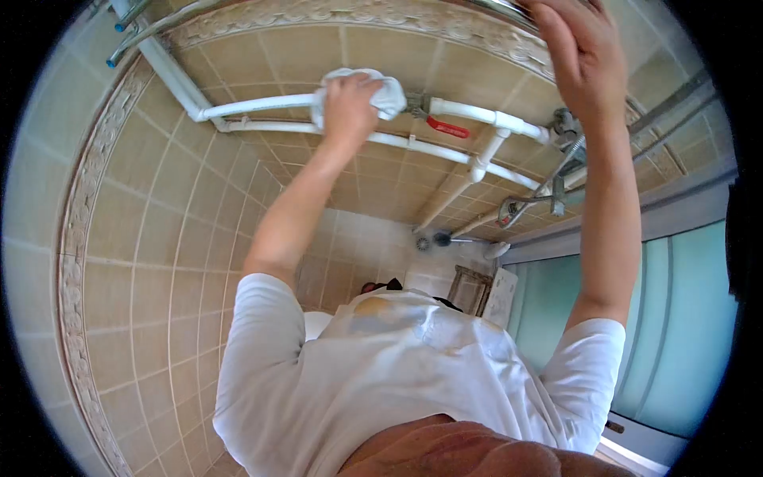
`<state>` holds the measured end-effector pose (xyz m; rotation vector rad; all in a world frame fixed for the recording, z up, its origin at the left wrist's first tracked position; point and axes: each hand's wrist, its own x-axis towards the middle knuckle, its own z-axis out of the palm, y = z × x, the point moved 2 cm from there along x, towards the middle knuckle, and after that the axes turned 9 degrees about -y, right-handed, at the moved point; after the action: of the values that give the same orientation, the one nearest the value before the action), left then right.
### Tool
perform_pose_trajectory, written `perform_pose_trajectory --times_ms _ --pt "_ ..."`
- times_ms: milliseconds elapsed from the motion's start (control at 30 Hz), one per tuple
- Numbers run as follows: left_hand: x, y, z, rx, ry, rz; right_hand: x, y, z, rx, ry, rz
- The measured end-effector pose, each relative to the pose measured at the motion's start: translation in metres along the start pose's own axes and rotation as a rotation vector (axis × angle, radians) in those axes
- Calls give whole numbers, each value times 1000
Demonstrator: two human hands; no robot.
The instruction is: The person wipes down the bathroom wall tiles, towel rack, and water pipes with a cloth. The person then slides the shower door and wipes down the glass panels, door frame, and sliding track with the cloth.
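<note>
The crumpled white fabric cloth is plain, close in shade to the glossy white round plastic pipes. The flat metal lever handle is bright red with pale marks. Square beige ceramic wall tiles form a grid of lighter lines; near the wall's upper edge, a cream-and-tan moulded border band repeats a scroll pattern. The tall glass panel is teal. The white short-sleeved T-shirt bears yellow and grey patches.

Cloth on pipe, valve R
</note>
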<state>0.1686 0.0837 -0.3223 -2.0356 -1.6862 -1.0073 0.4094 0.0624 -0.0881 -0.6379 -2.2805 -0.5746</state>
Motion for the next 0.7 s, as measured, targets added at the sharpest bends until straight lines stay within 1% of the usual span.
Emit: perform_pose_trajectory --times_ms 33,67,133,167,200,233,267,333,400,433,467,500,567,600,667,700 --pt "0 21 2 -84 -18 -23 1 0 0 -12 4 7" --pt "2 25 5 -90 -16 -10 1 -1 1 -14 11 -9" --pt "1 17 15 -240 37 -48 2 -3 -2 -26 14 -17" --pt "5 2 17 -383 35 -61 3 -4 -4 22 -6 -35" --pt "2 -9 16 -1049 -60 -550 3 -4 -7 69 -26 -53" --pt "6 4 -13 -1478 72 -756 0 -3 -10 124 -51 -44" --pt "11 -13 -12 -1664 188 -657 -3 -3 -9 115 -47 -36" --pt "14 -4 -37 -1611 355 -636 -16 -1 -9 296 296 -22" --pt "20 15 -45 -1469 341 -629 -42 5 -11 243 269 13" --pt "24 28 -45 -1479 335 -622 -58 0 -18 294 263 65" --pt "28 44 -44 -1420 297 -548 -75 -5 -24 347 255 118" --pt "31 59 -40 -1358 258 -479 -93 -8 -28 339 251 123" --pt "43 93 -37 -827 190 -216 -131 -8 -33 445 288 255" --pt "50 114 -33 -782 141 -82 -151 -9 -37 441 288 258" --pt "67 153 -11 -719 186 187 -187 -11 -42 562 196 357" --pt "75 168 6 -632 159 312 -201 -14 -46 563 193 357"
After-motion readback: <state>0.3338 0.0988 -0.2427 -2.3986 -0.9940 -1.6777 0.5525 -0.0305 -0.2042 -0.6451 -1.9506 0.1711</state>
